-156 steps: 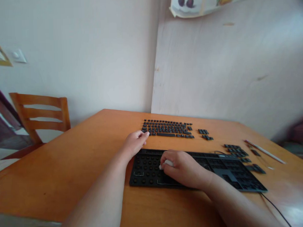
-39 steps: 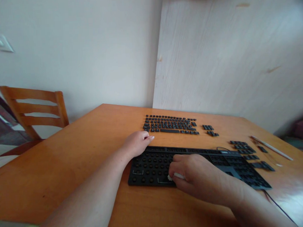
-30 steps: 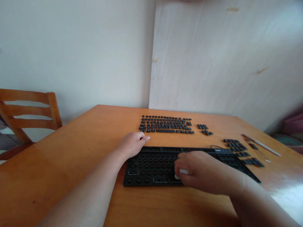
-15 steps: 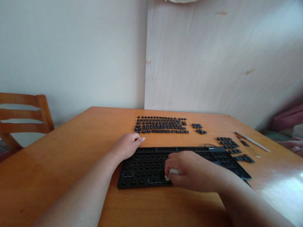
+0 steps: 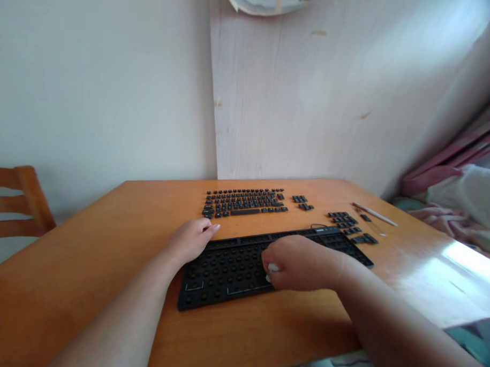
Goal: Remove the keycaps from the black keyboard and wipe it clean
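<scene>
A black keyboard base (image 5: 232, 272) with its keycaps off lies on the table, its rows of round key mounts exposed. My left hand (image 5: 193, 240) is closed on its far left edge, with the thumb pointing right. In my right hand (image 5: 298, 262) is a crumpled white wipe (image 5: 273, 267), pinched in curled fingers and pressed down on the middle of the base, by the lower key rows. Most of the wipe is hidden in the fist. Behind the base, loose black keycaps (image 5: 245, 201) are laid out in keyboard order.
More keycaps (image 5: 299, 199) lie in small groups to the right, with a number-pad group (image 5: 343, 220) nearer. Beside them are a white pen-like stick (image 5: 374, 214) and a thin wire tool (image 5: 370, 222). A wooden chair (image 5: 18, 202) stands left; pink cloth (image 5: 437, 166) is piled right.
My view has swung to the right. My right hand has moved the wipe about over the middle and lower key rows. My left hand keeps its place at the base's far left edge.
</scene>
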The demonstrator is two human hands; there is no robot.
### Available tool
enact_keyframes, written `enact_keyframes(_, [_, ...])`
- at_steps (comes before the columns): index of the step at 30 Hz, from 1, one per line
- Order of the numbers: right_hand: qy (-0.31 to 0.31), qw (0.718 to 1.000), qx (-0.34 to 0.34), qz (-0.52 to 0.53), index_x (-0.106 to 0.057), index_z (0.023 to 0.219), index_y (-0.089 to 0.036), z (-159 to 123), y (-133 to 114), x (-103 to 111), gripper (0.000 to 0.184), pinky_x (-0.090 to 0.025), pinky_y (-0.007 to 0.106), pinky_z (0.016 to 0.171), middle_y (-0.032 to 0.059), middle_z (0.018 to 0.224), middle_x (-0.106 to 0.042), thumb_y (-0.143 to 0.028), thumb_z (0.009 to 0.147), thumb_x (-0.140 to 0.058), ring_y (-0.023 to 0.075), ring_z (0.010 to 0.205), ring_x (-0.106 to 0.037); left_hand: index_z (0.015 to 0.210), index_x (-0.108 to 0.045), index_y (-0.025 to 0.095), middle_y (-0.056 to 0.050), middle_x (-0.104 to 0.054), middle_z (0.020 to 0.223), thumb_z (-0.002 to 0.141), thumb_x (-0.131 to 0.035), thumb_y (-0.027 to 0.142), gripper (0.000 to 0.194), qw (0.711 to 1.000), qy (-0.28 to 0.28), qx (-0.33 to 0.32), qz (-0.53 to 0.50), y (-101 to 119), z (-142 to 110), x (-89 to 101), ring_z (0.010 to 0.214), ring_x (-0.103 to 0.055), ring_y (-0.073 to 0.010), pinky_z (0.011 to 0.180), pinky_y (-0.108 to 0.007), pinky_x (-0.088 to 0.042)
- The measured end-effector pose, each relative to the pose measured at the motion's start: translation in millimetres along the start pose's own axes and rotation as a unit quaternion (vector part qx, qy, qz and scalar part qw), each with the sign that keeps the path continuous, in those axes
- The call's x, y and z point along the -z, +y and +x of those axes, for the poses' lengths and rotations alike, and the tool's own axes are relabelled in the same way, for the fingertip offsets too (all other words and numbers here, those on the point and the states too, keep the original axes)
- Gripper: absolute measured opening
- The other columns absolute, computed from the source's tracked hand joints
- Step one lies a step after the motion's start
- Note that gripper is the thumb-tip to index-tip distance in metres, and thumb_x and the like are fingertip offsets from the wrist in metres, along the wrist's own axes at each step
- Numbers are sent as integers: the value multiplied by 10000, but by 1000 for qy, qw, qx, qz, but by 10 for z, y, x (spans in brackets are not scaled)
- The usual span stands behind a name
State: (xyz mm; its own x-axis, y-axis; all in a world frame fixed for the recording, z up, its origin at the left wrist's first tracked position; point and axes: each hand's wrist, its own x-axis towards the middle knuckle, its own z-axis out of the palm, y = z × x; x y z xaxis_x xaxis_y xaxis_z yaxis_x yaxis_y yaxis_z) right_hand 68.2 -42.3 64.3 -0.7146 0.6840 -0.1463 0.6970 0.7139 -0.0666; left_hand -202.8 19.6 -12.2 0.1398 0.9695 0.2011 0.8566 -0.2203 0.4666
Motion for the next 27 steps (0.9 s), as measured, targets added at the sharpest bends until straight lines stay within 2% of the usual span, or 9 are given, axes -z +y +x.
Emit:
enact_keyframes(5, [-38, 999, -33, 18, -702, 890, -202, 68, 16, 43, 195, -328, 250, 543, 62, 870, -726, -285, 748, -596, 199, 721, -626, 633, -493, 210, 24, -505, 573, 897, -429, 541, 428, 1000, -2, 2, 12, 0, 22, 14, 569, -477, -152, 551, -260, -253])
enact_keyframes(8, [-61, 997, -36, 23, -695, 876, -193, 89, 14, 88, 193, -320, 244, 535, 65, 864, -721, -290, 734, -608, 195, 719, -619, 632, -489, 210, 24, -509, 573, 897, -418, 555, 441, 1000, -5, 2, 15, -2, 28, 21, 575, -487, -156, 549, -259, -256])
enact_keyframes(16, [-67, 993, -64, 72, -674, 834, -173, -9, 130, 54, 165, -323, 229, 515, 34, 771, -696, -292, 736, -615, 159, 650, -583, 641, -514, 208, 22, -526, 577, 890, -418, 562, 443, 1000, -9, -2, 11, -25, 48, 14, 585, -506, -163, 559, -259, -271])
enact_keyframes(27, [-25, 991, -111, 76, -674, 870, -162, -200, 322, -79, 196, -318, 228, 536, 39, 787, -693, -317, 768, -611, 157, 683, -580, 635, -513, 210, 23, -514, 568, 879, -421, 587, 459, 1000, -5, -4, 16, -69, 63, -5, 572, -502, -161, 544, -256, -265])
